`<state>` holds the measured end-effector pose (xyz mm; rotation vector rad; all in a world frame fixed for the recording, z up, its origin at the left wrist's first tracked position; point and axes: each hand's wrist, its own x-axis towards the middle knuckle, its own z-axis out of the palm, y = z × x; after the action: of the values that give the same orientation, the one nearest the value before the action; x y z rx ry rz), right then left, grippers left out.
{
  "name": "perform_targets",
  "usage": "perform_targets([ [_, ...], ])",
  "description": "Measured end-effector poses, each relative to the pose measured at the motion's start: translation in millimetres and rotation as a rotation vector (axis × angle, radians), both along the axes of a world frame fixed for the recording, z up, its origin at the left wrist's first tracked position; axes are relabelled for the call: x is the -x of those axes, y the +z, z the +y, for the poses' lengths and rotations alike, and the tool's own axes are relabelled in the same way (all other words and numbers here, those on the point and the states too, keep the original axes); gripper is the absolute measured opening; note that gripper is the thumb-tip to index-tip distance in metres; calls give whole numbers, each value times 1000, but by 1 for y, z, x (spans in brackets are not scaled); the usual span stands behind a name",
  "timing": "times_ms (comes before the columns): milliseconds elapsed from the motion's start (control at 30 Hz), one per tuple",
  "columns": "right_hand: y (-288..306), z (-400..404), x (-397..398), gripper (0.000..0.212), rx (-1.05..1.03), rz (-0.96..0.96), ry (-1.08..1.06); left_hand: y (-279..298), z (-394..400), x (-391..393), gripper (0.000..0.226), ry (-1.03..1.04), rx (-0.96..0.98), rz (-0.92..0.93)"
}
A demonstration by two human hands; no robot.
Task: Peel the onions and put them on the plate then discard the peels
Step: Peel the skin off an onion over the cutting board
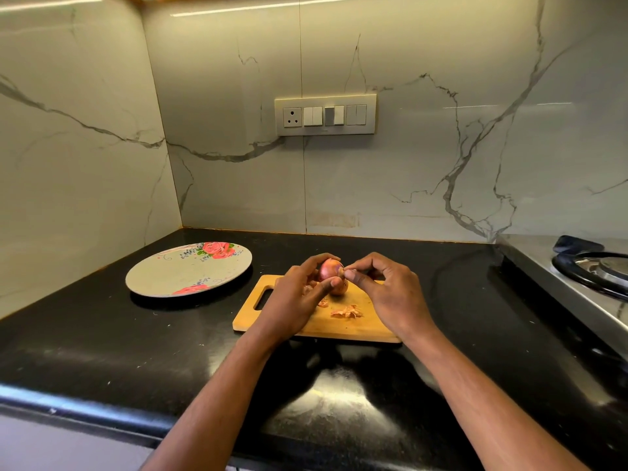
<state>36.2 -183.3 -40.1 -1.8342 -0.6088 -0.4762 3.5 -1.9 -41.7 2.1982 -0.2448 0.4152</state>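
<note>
— Black counter [102,351], then what?
— Flowered plate [163,277] at ten o'clock of the wooden board [339,326], bare of onions.
— And the onion [330,269]?
— Above the board, gripped by the left hand [299,294]; the right hand [384,290] pinches skin at its tip.
— Step?
— Peeling, probably early. Next: strip it, drop scraps beside the peels [346,311].

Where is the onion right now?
In the head view, the onion is near the middle, held up in the left hand while the right hand pinches its skin, just above the cutting board, right of the plate.
</note>
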Motion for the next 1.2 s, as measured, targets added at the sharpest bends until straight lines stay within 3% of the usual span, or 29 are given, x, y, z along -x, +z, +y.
perform_targets([
  [233,2,1,3,7,-233,285,139,0,1,1,36,-47,81,-15],
  [433,7,1,7,15,-343,358,209,-1,2,-3,41,29,40,-22],
  [533,4,1,4,15,-290,308,157,-3,3,-6,45,65,-2,-13],
  [767,-1,2,3,25,121,73,8,-4,3,-7,46,118,-52,8],
  [1033,-3,2,2,10,92,-157,-59,0,1,-1,53,90,-65,-3],
  [1200,-4,3,1,7,74,-150,-52,1,0,-2,54,46,-30,44],
])
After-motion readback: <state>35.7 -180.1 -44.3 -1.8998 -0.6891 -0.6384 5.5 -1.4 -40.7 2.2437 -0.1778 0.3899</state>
